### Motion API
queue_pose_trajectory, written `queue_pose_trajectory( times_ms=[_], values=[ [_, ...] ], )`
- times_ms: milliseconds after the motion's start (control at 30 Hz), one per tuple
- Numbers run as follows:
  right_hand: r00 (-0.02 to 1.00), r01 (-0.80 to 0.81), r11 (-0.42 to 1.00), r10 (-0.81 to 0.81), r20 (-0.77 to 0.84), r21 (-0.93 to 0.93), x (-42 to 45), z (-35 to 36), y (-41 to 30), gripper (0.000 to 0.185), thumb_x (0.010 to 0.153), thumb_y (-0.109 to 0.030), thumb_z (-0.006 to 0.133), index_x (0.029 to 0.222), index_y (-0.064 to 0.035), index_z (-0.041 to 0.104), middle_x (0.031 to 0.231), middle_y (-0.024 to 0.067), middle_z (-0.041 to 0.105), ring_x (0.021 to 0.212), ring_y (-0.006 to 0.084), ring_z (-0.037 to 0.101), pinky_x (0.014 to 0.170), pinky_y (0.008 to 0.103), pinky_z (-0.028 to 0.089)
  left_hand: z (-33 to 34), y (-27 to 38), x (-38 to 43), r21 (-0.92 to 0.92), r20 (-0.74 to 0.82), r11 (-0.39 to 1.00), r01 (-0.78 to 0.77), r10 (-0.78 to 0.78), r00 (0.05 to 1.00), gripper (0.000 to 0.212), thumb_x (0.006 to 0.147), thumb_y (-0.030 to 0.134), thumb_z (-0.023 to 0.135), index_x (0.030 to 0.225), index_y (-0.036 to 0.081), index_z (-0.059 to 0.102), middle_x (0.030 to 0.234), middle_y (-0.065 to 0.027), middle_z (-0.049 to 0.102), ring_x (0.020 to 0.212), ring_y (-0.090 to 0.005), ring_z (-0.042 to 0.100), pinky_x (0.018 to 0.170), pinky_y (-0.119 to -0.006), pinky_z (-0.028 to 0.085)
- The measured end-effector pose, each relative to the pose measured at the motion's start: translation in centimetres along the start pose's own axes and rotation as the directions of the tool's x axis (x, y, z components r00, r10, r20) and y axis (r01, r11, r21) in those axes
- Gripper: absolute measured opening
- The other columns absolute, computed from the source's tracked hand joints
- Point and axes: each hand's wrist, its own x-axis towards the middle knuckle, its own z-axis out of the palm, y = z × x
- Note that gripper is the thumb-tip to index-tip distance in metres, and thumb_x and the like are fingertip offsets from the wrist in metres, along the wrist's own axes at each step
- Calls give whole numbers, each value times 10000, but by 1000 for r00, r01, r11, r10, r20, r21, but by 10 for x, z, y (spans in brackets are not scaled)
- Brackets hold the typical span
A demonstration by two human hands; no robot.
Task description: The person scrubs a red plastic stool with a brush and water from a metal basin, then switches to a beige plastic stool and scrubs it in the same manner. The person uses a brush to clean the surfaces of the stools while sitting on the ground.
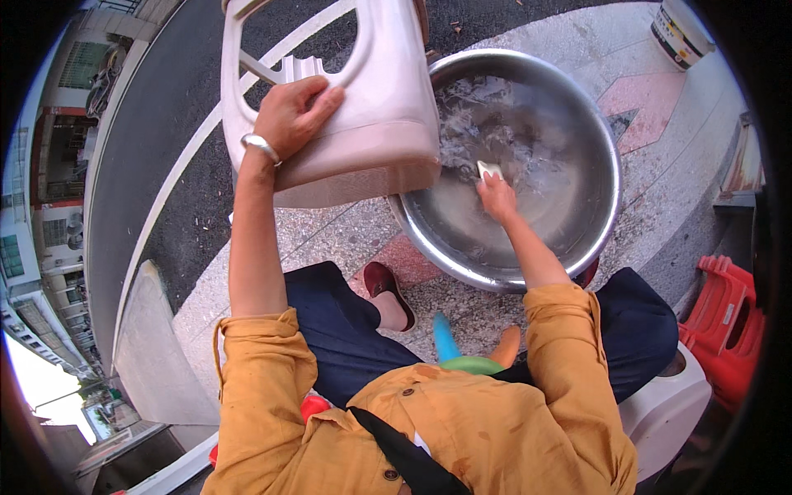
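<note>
My left hand (pixel 297 114), with a silver bangle at the wrist, grips a large white plastic stool (pixel 383 93) by its side, next to a cut-out opening. The stool is tilted and raised at the near left rim of a wide metal basin (pixel 609 179). Cloudy, rippling water (pixel 458 210) stands in the basin. My right hand (pixel 498 197) reaches over the basin and holds a small pale piece, perhaps a sponge or folded cloth (pixel 489 169), at the water. The fingertips of my right hand are partly hidden.
A white bucket (pixel 680 37) stands on the patterned stone paving at the upper right. Red plastic stools (pixel 727 334) are at the right, beside another white stool (pixel 668 396). A small multicoloured stool (pixel 473 364) is below me. An asphalt road (pixel 142 124) runs along the left.
</note>
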Motion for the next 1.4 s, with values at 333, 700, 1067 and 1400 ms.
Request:
queue_pose_trajectory(
  times_ms=[333,700,1067,1400],
  values=[
    [535,840,496,-692,-485,218,-24,-221,-198,379,821,-222,598,1172,-80,607,1227,93,576,853,217,559,780,321,438,-18,-3,-18,327,23,913,244,-266,964,423,898,478,408,942,162,685,786,-132,662,761,-318,624,709,-410,475],
    [729,613,788,-593,-342,-59,-24,-219,-247,359,854,-323,524,1177,-187,599,1285,71,523,913,331,550,751,404,491,21,48,-4,247,94,969,14,-38,995,260,872,279,484,955,81,632,841,-180,643,792,-368,605,715,-457,461],
    [760,524,845,-519,-391,-103,50,-241,-225,400,872,-390,480,1215,-207,576,1280,40,528,914,351,557,871,397,445,-24,59,-20,505,366,863,-25,-188,911,370,894,431,449,827,164,697,836,-80,678,794,-229,616,842,-342,403],
    [674,599,780,-613,-412,-181,-64,-222,-231,365,860,-308,517,1163,-120,596,1191,149,572,784,392,581,724,429,506,12,38,-46,426,-78,903,-54,96,992,336,893,367,476,748,157,695,606,-73,622,549,-240,553,639,-349,342]
  ],
)
